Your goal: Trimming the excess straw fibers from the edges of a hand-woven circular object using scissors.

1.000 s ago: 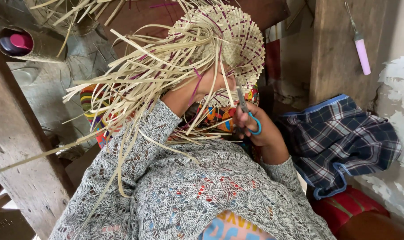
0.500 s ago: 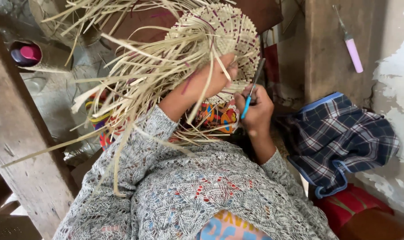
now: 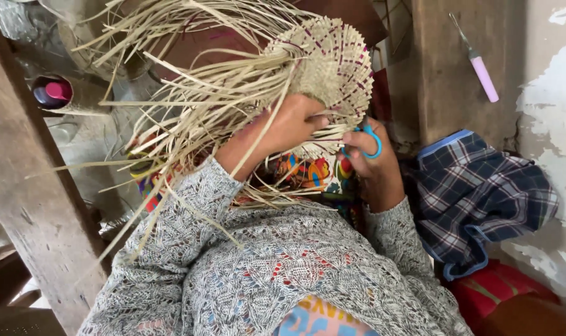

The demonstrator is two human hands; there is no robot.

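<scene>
At the upper left, beside a slanting wooden post, we see a grey tube-like container lying on its side with its mouth toward us; inside it sits a small bottle with a pink cap. We cannot tell whether anything else is in it.

In the middle we hold a half-woven straw piece, a round pale disc with purple flecks, tilted up on edge above our lap. Long loose straw strips fan out from it to the left, over our left forearm and grey knitted sleeve. Our left hand is closed around the lower edge of the disc, fingers curled over the bundle of strips where they leave the weave. The disc sits just above and partly behind this hand.

Our right hand is just right of the left, below the disc's rim, clenched on a pair of scissors with blue handles; the blades are hidden, so we cannot tell whether they touch the straw.

A blue plaid cloth lies to the right on something red. A tool with a pink handle rests against the wall above it.
</scene>
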